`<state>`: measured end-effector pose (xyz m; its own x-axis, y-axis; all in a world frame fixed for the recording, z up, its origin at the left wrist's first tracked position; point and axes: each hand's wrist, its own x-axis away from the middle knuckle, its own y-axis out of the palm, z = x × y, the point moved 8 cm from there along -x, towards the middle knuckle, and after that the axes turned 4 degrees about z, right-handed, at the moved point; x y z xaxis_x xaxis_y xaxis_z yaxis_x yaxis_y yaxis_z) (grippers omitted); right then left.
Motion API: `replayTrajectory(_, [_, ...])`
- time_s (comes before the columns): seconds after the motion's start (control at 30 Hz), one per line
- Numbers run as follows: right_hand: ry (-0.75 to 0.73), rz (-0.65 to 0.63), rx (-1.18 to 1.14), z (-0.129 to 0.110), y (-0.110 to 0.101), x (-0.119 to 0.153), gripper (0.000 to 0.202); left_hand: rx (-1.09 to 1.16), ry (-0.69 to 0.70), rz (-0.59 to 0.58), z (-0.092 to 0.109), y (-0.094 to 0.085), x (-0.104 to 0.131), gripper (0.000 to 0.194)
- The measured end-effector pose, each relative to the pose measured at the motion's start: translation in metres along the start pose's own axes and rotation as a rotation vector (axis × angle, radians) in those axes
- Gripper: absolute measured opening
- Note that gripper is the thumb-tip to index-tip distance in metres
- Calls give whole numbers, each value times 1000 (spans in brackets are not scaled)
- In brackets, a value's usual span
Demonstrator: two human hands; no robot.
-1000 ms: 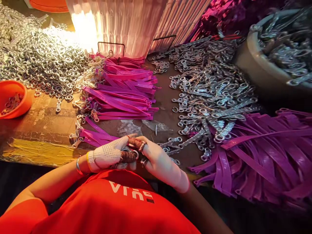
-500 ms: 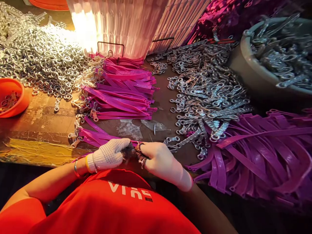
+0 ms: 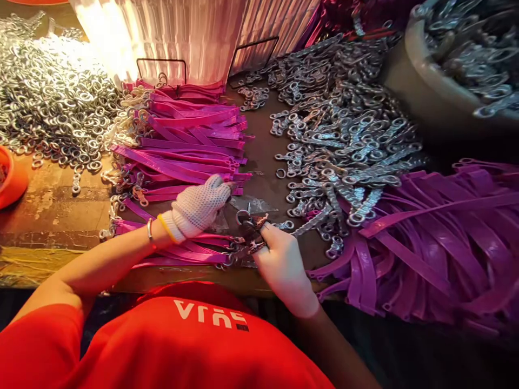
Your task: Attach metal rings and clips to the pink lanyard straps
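Note:
My left hand (image 3: 201, 208), in a white dotted glove, reaches over the purple straps (image 3: 178, 159). Its thumb and fingers are pinched together beside the strap ends, and what they hold, if anything, cannot be made out. At the front, my right hand (image 3: 281, 262) is closed, with dark, frayed coverings on its fingers. A metal ring (image 3: 243, 217) stands out from its fingertips; the rest of its grip is hidden. Just left of it, more purple straps (image 3: 178, 256) with metal links (image 3: 232, 254) lie along the table's front edge.
Metal rings (image 3: 60, 108) are heaped at left, beside an orange bowl (image 3: 14, 181). On the right are a pile of metal chain pieces (image 3: 348, 135), loose purple straps (image 3: 438, 243) and a grey bucket (image 3: 430, 81) of metal parts. Corrugated sheeting (image 3: 194, 38) stands behind.
My hands have come apart. The left has moved up and forward to the strap ends; the right has shifted slightly right, and a ring now shows at its fingertips. The view has shifted right.

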<state>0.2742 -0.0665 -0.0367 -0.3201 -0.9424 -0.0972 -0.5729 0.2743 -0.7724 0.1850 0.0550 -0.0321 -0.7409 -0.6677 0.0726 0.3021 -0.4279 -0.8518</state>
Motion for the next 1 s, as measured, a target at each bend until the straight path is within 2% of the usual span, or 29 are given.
replayTrajectory(0.03, [-7, 6, -19, 0, -2, 0, 21, -131, -27, 2, -1, 0, -10, 40])
replayTrajectory(0.1, [-18, -16, -70, -2, -1, 1, 22, -244, -113, -8, -6, 3, -25, 43])
replayTrajectory(0.13, [-20, -31, -85, -3, 1, 2, 23, -248, -131, -7, -8, 5, -29, 42])
replayTrajectory(0.2, [-24, -54, -89, -7, 2, 5, 26, -180, -61, 14, -6, 5, -29, 38])
replayTrajectory(0.27, [-36, -73, -84, -10, 2, 8, 33, 34, 57, 42, -2, 0, -18, 31])
replayTrajectory(0.33, [-86, -76, -98, -17, 1, 10, 40, 371, 60, 6, -5, -5, 2, 23])
replayTrajectory(0.43, [-183, -77, -77, -29, 0, 12, 43, 826, -176, -178, -15, 0, 39, 28])
replayTrajectory(0.53, [-226, -130, 82, -41, 7, 12, 36, 1017, -393, -279, -15, 6, 74, 34])
replayTrajectory(0.6, [-261, -162, 230, -49, 13, 14, 27, 1021, -431, -282, -13, 7, 87, 37])
replayTrajectory(0.67, [-305, -189, 357, -57, 17, 16, 20, 961, -398, -282, -12, 10, 93, 40])
replayTrajectory(0.73, [-348, -217, 437, -63, 20, 19, 17, 847, -315, -262, -12, 13, 95, 39])
replayTrajectory(0.87, [-399, -224, 491, -66, 26, 26, 17, 526, -117, -141, -14, 8, 89, 17])
replayTrajectory(0.93, [-395, -194, 520, -64, 27, 29, 18, 540, -114, -223, -15, 14, 89, 13])
replayTrajectory(1.0, [-395, -158, 548, -62, 29, 31, 19, 661, -173, -377, -15, 26, 93, 15])
